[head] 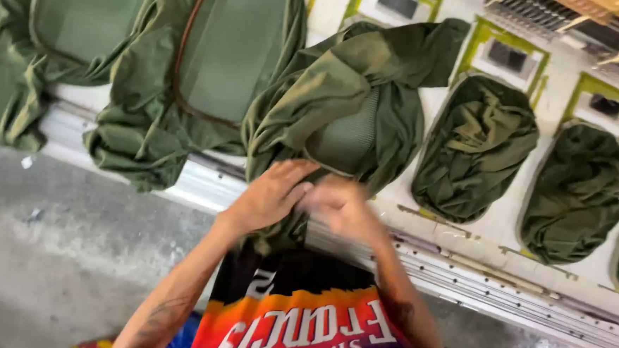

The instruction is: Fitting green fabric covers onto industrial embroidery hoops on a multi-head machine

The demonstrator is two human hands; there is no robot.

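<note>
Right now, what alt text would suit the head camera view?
Two bare hands, left hand and right hand, grip an olive-green fabric piece at a white worktable; more green pieces lie alongside it.

A crumpled olive-green fabric cover with a mesh panel (349, 98) is draped over the white table's edge — its lower end apparently bunched, though blurred.

Left hand (269, 196), right hand (343, 207) together, fingers curled.

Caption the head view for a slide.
Both hands, left and right, grip an olive garment at the edge of a white table lined with more.
</note>
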